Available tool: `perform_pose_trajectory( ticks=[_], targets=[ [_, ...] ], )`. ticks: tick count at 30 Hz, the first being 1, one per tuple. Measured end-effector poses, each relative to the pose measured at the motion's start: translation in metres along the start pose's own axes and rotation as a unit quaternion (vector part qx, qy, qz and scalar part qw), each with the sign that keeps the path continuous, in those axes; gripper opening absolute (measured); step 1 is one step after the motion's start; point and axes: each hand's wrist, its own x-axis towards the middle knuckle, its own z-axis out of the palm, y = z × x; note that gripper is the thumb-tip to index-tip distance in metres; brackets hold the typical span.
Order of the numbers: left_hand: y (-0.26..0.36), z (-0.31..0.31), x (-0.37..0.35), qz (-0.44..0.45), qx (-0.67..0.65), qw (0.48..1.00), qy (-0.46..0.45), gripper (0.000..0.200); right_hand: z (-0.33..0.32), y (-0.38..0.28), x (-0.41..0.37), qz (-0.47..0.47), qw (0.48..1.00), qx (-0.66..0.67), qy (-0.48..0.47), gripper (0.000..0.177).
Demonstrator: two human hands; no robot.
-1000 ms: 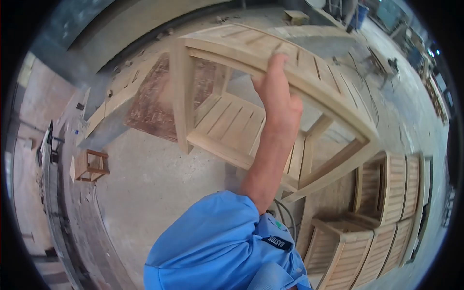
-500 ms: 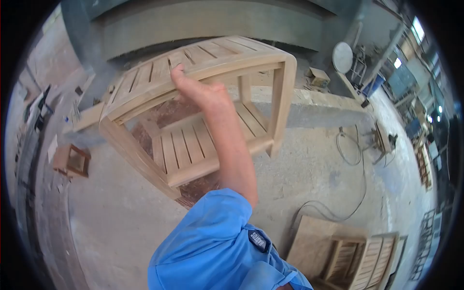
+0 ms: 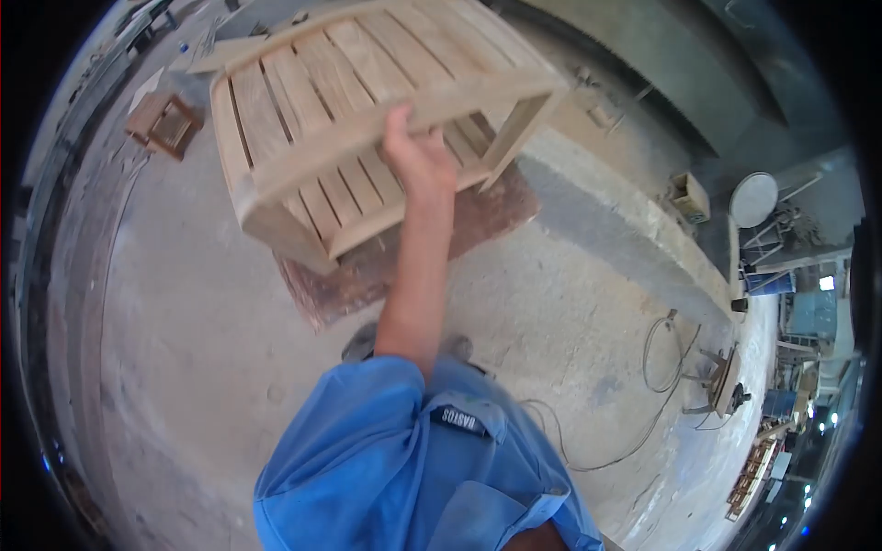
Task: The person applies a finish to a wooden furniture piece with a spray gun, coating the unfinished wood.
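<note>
A pale wooden slatted bench with a slatted lower shelf fills the upper left and is tilted. My left hand grips the long front rail of its top near the middle. The thumb lies on the rail's outer face, while the fingers curl under it, partly hidden. Beneath the bench, a reddish-brown sheet lies on the concrete floor. No part of my right hand shows.
A small brown wooden frame stands on the left. A low concrete ledge runs behind the bench. On the right, a cable curls over the floor towards a small wooden stand. A round white disc leans farther back.
The view has swung, and the bench now sits higher in it, its top turned more towards me. My left hand keeps its grip. The slatted furniture at lower right has left the view.
</note>
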Motion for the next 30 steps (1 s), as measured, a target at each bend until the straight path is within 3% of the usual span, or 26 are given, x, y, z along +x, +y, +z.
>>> perform_pose_trajectory(
  ticks=[2, 4, 8, 9, 11, 12, 13, 14, 15, 16, 17, 18, 19, 20, 21, 23, 25, 27, 29, 30],
  targets=[
    [0.005, 0.005, -0.004, 0.007, 0.043, 0.999, -0.009, 0.049, -0.056, 0.009, 0.009, -0.054, 0.995, 0.064, 0.048, 0.034],
    [0.014, 0.008, -0.015, 0.002, 0.088, 0.996, -0.020, 0.054, -0.082, -0.084, 0.015, -0.121, 0.982, 0.104, 0.097, 0.042],
    [0.025, -0.039, -0.066, -0.044, 0.372, 0.925, -0.066, 0.058, -0.115, -0.227, 0.045, -0.276, 0.957, 0.040, 0.085, 0.030],
    [0.022, -0.056, -0.092, -0.054, 0.453, 0.887, -0.072, 0.057, -0.114, -0.264, 0.038, -0.319, 0.944, 0.026, 0.077, 0.027],
    [0.008, -0.098, -0.132, -0.053, 0.673, 0.656, -0.337, 0.032, -0.121, -0.336, 0.028, -0.425, 0.901, -0.027, 0.079, 0.020],
    [-0.016, -0.125, -0.173, -0.007, 0.621, 0.657, -0.427, 0.027, -0.124, -0.372, 0.017, -0.446, 0.888, -0.013, 0.110, 0.022],
    [-0.032, -0.131, -0.213, -0.184, 0.586, 0.655, -0.439, 0.036, -0.127, -0.411, 0.003, -0.458, 0.878, -0.009, 0.137, 0.026],
    [-0.048, -0.136, -0.254, -0.195, 0.587, 0.605, -0.502, 0.049, -0.145, -0.441, 0.022, -0.422, 0.879, -0.004, 0.223, 0.029],
    [-0.055, -0.126, -0.284, -0.288, 0.582, 0.514, -0.561, 0.063, -0.139, -0.485, -0.026, -0.539, 0.820, 0.058, 0.186, 0.038],
    [-0.063, -0.130, -0.318, -0.313, 0.576, 0.460, -0.599, 0.063, -0.152, -0.522, -0.018, -0.552, 0.772, 0.148, 0.277, 0.044],
    [-0.066, -0.134, -0.341, -0.336, 0.566, 0.404, -0.635, 0.063, -0.155, -0.552, -0.061, -0.548, 0.786, 0.224, 0.179, 0.041],
    [-0.069, -0.133, -0.344, -0.390, 0.547, 0.368, -0.643, 0.060, -0.169, -0.575, -0.076, -0.636, 0.725, 0.238, 0.113, 0.032],
    [-0.073, -0.131, -0.339, -0.440, 0.524, 0.332, -0.649, 0.058, -0.190, -0.599, -0.087, -0.676, 0.704, 0.195, 0.099, 0.028],
    [-0.074, -0.130, -0.333, -0.486, 0.500, 0.296, -0.653, 0.055, -0.196, -0.605, -0.124, -0.672, 0.705, 0.218, 0.058, 0.037],
    [-0.071, -0.155, -0.324, -0.438, 0.511, 0.344, -0.655, 0.044, -0.201, -0.611, -0.162, -0.667, 0.705, 0.240, 0.018, 0.045],
    [-0.031, -0.173, -0.295, -0.278, 0.624, 0.421, -0.597, 0.034, -0.205, -0.609, -0.218, -0.653, 0.698, 0.290, 0.043, 0.064],
    [0.025, -0.171, -0.249, -0.248, 0.636, 0.555, -0.475, 0.027, -0.248, -0.613, -0.200, -0.714, 0.631, 0.206, 0.224, 0.058],
    [0.080, -0.151, -0.229, -0.154, 0.644, 0.622, -0.419, 0.027, -0.238, -0.584, -0.181, -0.644, 0.669, 0.239, 0.284, 0.050],
    [0.126, -0.142, -0.228, -0.095, 0.702, 0.568, -0.419, 0.027, -0.261, -0.550, -0.097, -0.609, 0.726, 0.232, 0.220, 0.041],
    [0.148, -0.142, -0.235, -0.074, 0.696, 0.574, -0.425, 0.026, -0.272, -0.528, -0.049, -0.588, 0.761, 0.221, 0.161, 0.037]
  ],
)
